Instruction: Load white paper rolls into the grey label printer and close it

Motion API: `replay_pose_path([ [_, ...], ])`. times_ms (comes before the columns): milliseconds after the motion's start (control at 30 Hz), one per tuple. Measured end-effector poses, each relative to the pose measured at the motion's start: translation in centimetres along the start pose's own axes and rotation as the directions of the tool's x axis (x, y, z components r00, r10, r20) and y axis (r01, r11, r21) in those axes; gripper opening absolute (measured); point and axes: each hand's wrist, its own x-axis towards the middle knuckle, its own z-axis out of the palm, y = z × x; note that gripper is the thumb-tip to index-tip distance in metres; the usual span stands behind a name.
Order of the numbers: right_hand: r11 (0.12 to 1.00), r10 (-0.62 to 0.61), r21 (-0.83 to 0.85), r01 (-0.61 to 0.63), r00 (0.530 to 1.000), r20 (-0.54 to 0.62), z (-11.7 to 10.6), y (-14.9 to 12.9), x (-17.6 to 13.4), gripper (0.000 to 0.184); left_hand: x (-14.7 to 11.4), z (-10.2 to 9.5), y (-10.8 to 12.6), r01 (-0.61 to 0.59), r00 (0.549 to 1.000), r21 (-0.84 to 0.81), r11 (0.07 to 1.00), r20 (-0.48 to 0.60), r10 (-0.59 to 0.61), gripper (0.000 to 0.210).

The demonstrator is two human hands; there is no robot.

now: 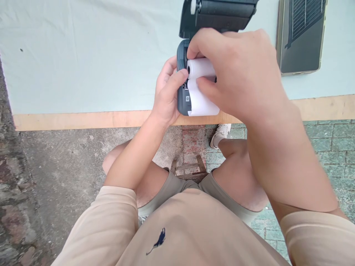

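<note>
A small dark portable receipt printer (181, 105) stands near the table's front edge, its black lid (222, 14) swung up and back. My left hand (169, 88) wraps round the printer's left side, with the thumb at the end of the paper roll. The white paper roll (201, 68) lies in the printer's bay, and a loose strip of paper (203, 99) hangs from it over the printer's front. From above, my right hand (235, 70) grips the roll, fingers behind it and thumb in front. It hides the roll's right end and the printer's right side.
A pale cloth (83, 55) covers the table, whose wooden edge (69, 120) shows at the front. At the back right lies a dark flat device in a clear case (302, 40). Below are my knees and a wooden stool (191, 171).
</note>
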Motion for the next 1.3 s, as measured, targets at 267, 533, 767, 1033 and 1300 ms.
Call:
replay_pose_path([
  [267,0.999,0.036,-0.021,-0.036,0.999,0.013,-0.4,0.3,0.0,0.033,0.2,-0.2,-0.2,-0.017,1.0,0.028,0.999,0.008,0.017,0.011],
  [533,0.996,0.053,-0.081,-0.048,0.997,0.06,-0.2,0.2,0.0,0.03,-0.3,0.2,-0.4,-0.071,0.997,0.06,0.996,0.002,0.071,0.01],
  [767,0.977,-0.135,0.156,0.145,0.988,-0.072,-0.4,1.9,-0.6,0.027,-0.2,-0.2,-0.4,-0.077,0.997,0.009,0.997,0.019,0.076,0.009],
  [1033,0.926,-0.228,0.269,0.267,0.959,-0.167,-0.2,3.6,-1.1,0.007,-0.3,-0.6,-0.4,-0.071,0.996,0.08,0.994,0.067,0.066,0.034],
  [1300,0.867,0.245,0.475,-0.151,0.959,-0.143,0.8,5.2,-0.1,0.082,0.3,-1.4,-1.0,-0.087,0.983,-0.009,0.996,0.164,0.087,0.033],
])
